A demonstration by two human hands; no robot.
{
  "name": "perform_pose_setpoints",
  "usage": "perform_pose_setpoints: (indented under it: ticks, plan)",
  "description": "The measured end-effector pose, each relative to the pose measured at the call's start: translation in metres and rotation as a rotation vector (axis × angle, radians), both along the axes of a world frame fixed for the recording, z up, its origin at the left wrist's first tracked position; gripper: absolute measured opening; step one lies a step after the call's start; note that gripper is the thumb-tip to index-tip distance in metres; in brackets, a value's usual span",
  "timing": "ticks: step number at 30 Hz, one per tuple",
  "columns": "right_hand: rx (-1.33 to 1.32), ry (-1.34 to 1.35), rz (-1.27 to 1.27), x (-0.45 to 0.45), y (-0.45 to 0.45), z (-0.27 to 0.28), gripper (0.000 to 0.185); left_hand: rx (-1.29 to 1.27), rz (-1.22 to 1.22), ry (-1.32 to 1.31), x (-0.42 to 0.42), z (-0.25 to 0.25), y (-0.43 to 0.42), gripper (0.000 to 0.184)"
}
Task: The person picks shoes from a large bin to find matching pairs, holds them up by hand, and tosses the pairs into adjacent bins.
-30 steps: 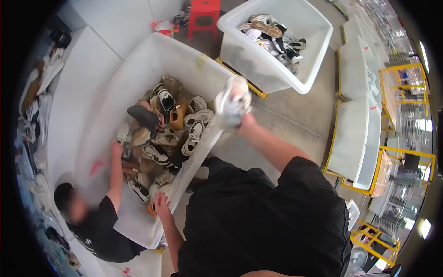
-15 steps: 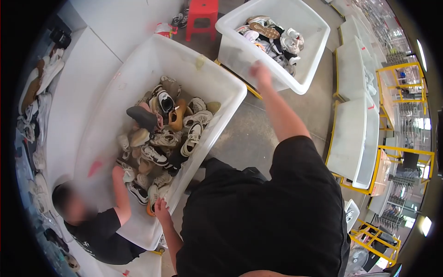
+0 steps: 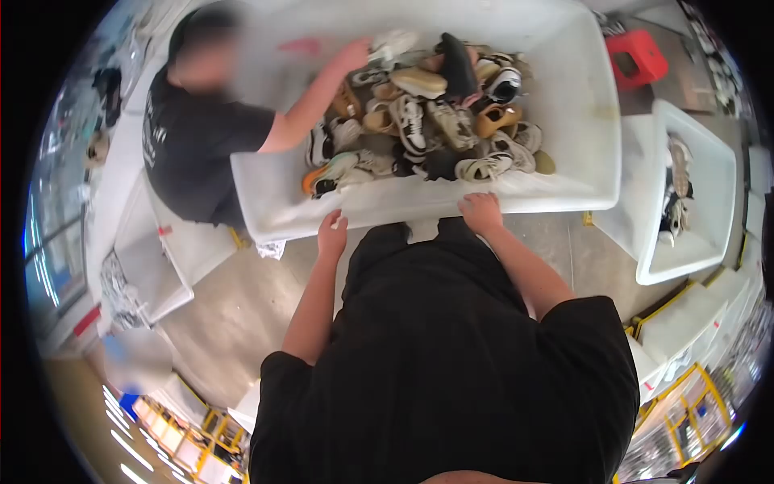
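A large white bin [image 3: 564, 198] full of mixed shoes stands right in front of me. My left hand [image 3: 332, 234] is just short of its near wall, fingers loosely bent and apart, with nothing in it. Close to the same rim, further right, is my right hand [image 3: 481, 212], its fingers loosely spread and empty; whether it touches the rim I cannot tell. Inside the bin, the nearest shoes are a black-and-white sneaker [image 3: 409, 125], a cream sneaker [image 3: 485, 167] and an orange-toed shoe [image 3: 318, 179].
At the bin's left end a co-worker in a black shirt [image 3: 189, 153] reaches in, a hand by a whitish shoe [image 3: 393, 47]. A smaller white bin [image 3: 685, 262] with shoes stands to the right, near a red stool [image 3: 637, 58]. Yellow-framed racks [image 3: 693, 395] are behind.
My view has turned to face the big bin. My right hand has come back from beside the smaller bin to the big bin's near rim. The co-worker's hand has moved with a whitish shoe.
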State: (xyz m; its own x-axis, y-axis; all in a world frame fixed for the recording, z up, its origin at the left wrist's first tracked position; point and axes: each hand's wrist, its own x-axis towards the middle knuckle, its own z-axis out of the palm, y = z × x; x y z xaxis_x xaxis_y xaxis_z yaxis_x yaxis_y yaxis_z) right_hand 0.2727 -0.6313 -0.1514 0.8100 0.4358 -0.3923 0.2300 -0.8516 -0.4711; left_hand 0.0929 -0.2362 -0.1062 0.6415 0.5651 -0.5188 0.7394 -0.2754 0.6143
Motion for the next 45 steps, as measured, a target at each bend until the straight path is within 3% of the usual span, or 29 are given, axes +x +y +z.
perform_pose_setpoints:
  ticks: [4, 6, 11, 17, 18, 19, 21, 22, 24, 25, 27, 29, 32, 33, 35, 36, 37, 38, 39, 42, 44, 45]
  plan:
    - [-0.133, -0.018, -0.060, -0.005, 0.049, 0.005, 0.043, 0.277, -0.041, 0.029, -0.017, -0.023, 0.047, 0.038]
    - [-0.373, 0.014, -0.078, 0.000, 0.071, 0.006, 0.042, 0.452, -0.059, 0.074, -0.023, -0.033, 0.073, 0.032]
    - [-0.431, 0.031, -0.123, 0.002, 0.094, -0.010, 0.042, 0.537, 0.035, 0.178, -0.032, -0.060, 0.166, 0.031]
    - [-0.477, 0.075, -0.165, 0.019, 0.101, -0.027, 0.050, 0.596, 0.215, 0.173, -0.016, -0.060, 0.192, 0.031]
    - [-0.268, 0.282, -0.395, 0.039, 0.095, -0.053, 0.057, 0.629, 0.215, 0.170, -0.015, -0.059, 0.191, 0.030]
    - [-0.054, 0.484, -0.620, 0.053, 0.105, -0.044, 0.064, 0.660, 0.216, 0.172, -0.015, -0.060, 0.189, 0.030]
    - [0.735, 0.837, -1.295, 0.089, 0.153, 0.002, 0.070, 0.666, 0.227, 0.176, -0.014, -0.066, 0.190, 0.029]
    - [0.715, 0.844, -1.286, 0.105, 0.172, 0.018, 0.070, 0.690, 0.229, 0.176, -0.015, -0.067, 0.190, 0.029]
    - [0.908, 0.715, -0.876, 0.129, 0.195, 0.029, 0.065, 0.703, 0.237, 0.205, -0.015, -0.069, 0.189, 0.029]
    - [0.900, 0.729, -0.868, 0.140, 0.200, 0.027, 0.065, 0.724, 0.233, 0.214, -0.015, -0.070, 0.191, 0.029]
    - [0.239, 0.198, -0.418, 0.163, 0.205, 0.026, 0.058, 0.712, 0.247, 0.220, -0.014, -0.071, 0.192, 0.029]
    - [0.168, 0.103, -0.368, 0.171, 0.207, 0.025, 0.059, 0.702, 0.265, 0.219, -0.012, -0.069, 0.191, 0.028]
    - [0.430, 0.489, -0.594, 0.166, 0.184, -0.001, 0.055, 0.630, 0.264, 0.332, 0.003, -0.060, 0.188, 0.028]
    - [0.430, 0.492, -0.590, 0.163, 0.169, -0.008, 0.055, 0.519, 0.279, 0.365, 0.010, -0.056, 0.186, 0.029]
    - [0.471, 0.835, -0.651, 0.168, 0.133, -0.012, 0.051, 0.408, 0.296, 0.394, 0.019, -0.075, 0.180, 0.033]
    - [0.471, 0.836, -0.650, 0.170, 0.121, -0.004, 0.051, 0.166, 0.214, 0.104, 0.014, -0.112, 0.174, 0.043]
    - [0.401, 0.947, -0.703, 0.172, 0.109, 0.004, 0.049, -0.076, 0.129, -0.182, 0.028, -0.108, 0.165, 0.055]
    - [0.327, 1.059, -0.752, 0.176, 0.100, 0.010, 0.047, -0.286, 0.186, -0.118, 0.039, -0.105, 0.147, 0.065]
    - [0.323, 1.069, -0.748, 0.181, 0.091, 0.011, 0.047, -0.496, 0.244, -0.051, 0.080, -0.066, 0.112, 0.076]
    - [0.352, 1.225, -0.738, 0.192, 0.077, 0.019, 0.040, -0.668, 0.069, -0.027, 0.140, -0.010, 0.036, 0.084]
    - [0.282, 1.221, -0.455, 0.209, 0.084, 0.040, 0.043, -0.727, 0.033, -0.009, 0.166, 0.014, 0.012, 0.085]
    - [0.290, 1.228, -0.458, 0.215, 0.087, 0.046, 0.043, -0.828, 0.119, -0.006, 0.175, 0.023, 0.004, 0.085]
